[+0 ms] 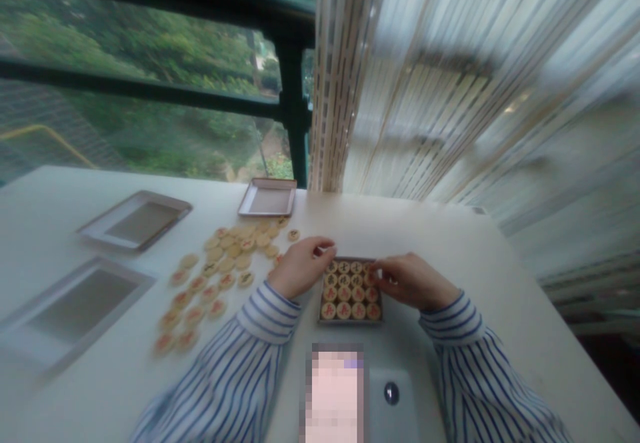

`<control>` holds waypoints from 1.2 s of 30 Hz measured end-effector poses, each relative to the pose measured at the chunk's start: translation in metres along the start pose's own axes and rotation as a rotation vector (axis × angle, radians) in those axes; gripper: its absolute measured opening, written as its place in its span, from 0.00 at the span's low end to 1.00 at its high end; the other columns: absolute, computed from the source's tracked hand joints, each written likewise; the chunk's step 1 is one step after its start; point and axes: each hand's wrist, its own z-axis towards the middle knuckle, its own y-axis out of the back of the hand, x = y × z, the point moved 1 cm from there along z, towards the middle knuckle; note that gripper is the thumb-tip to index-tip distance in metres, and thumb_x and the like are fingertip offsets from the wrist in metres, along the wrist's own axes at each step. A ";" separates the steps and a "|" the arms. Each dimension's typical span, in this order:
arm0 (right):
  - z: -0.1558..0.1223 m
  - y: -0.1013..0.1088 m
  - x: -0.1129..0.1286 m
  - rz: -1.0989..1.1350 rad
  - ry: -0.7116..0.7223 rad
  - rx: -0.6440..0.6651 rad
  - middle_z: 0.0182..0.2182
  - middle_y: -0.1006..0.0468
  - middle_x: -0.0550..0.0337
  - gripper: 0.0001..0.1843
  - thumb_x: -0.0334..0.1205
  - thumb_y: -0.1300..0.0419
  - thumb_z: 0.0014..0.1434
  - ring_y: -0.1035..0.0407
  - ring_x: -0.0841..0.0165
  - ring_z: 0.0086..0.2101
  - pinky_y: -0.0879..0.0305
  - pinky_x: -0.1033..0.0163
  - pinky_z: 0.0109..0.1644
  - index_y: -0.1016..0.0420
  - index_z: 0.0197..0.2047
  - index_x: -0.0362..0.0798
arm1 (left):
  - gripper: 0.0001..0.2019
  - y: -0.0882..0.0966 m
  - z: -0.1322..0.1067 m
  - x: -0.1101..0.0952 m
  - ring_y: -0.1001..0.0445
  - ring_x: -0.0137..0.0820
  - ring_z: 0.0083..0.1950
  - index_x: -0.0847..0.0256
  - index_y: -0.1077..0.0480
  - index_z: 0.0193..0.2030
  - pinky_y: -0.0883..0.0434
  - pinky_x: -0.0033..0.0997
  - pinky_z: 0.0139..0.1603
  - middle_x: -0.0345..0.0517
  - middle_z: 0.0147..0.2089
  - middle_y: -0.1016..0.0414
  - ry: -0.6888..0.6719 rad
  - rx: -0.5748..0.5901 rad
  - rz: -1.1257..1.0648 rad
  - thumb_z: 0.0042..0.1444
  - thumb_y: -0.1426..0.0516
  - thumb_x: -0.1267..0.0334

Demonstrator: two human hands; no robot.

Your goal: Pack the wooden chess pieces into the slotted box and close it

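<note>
A small square box (351, 323) holds rows of round wooden xiangqi pieces (343, 293), with black characters in the upper rows and red ones below. My left hand (303, 264) is at its upper left corner, fingers curled in and thumb close to them; what they hold, if anything, is hidden. At the upper right edge, the bent fingers of my right hand (417, 280) close on a piece in the end column, partly covered by the fingertips. Many loose xiangqi pieces (227, 280) lie left of my left hand, some red-marked, some black, some blank side up.
Shallow trays lie about: one at the back (269, 198), one far left (137, 220), one nearer left (80, 310). A pixelated patch (334, 396) and a pale object with a dark oval (392, 393) are at the front. A string curtain (335, 83) hangs behind the white table (430, 230).
</note>
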 end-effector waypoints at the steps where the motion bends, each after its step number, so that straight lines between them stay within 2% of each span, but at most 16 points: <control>1: 0.000 0.000 0.000 0.002 0.001 -0.001 0.32 0.22 0.61 0.11 0.42 0.48 0.58 0.30 0.72 0.31 0.42 0.67 0.36 0.26 0.41 0.52 | 0.19 0.000 0.000 0.000 0.26 0.34 0.39 0.61 0.27 0.44 0.31 0.32 0.41 0.48 0.41 0.23 0.002 -0.004 0.002 0.54 0.50 0.52; 6: 0.001 0.001 -0.002 -0.010 -0.021 -0.075 0.32 0.22 0.60 0.12 0.39 0.48 0.58 0.30 0.71 0.33 0.42 0.67 0.38 0.27 0.42 0.51 | 0.19 0.002 -0.001 -0.002 0.26 0.33 0.39 0.61 0.27 0.44 0.30 0.31 0.41 0.48 0.39 0.23 0.007 -0.017 0.001 0.54 0.50 0.52; 15: 0.003 0.001 -0.002 -0.094 -0.049 -0.155 0.32 0.23 0.59 0.11 0.37 0.51 0.59 0.32 0.70 0.32 0.44 0.66 0.37 0.27 0.37 0.49 | 0.17 0.007 -0.002 -0.008 0.27 0.32 0.38 0.61 0.27 0.43 0.30 0.30 0.40 0.46 0.40 0.24 -0.015 -0.074 -0.014 0.54 0.50 0.54; 30: 0.000 0.007 0.008 -0.125 -0.038 -0.196 0.32 0.24 0.58 0.10 0.36 0.51 0.60 0.33 0.69 0.33 0.45 0.65 0.39 0.28 0.38 0.48 | 0.19 0.037 -0.013 -0.028 0.26 0.31 0.36 0.62 0.27 0.44 0.31 0.29 0.39 0.46 0.39 0.23 -0.044 -0.159 -0.020 0.54 0.49 0.52; 36: -0.003 0.009 0.016 -0.131 -0.011 -0.245 0.31 0.24 0.59 0.09 0.36 0.50 0.60 0.34 0.70 0.33 0.47 0.65 0.38 0.28 0.36 0.48 | 0.18 0.051 -0.022 -0.031 0.26 0.31 0.36 0.60 0.27 0.44 0.31 0.29 0.38 0.44 0.37 0.23 -0.072 -0.230 -0.048 0.54 0.48 0.51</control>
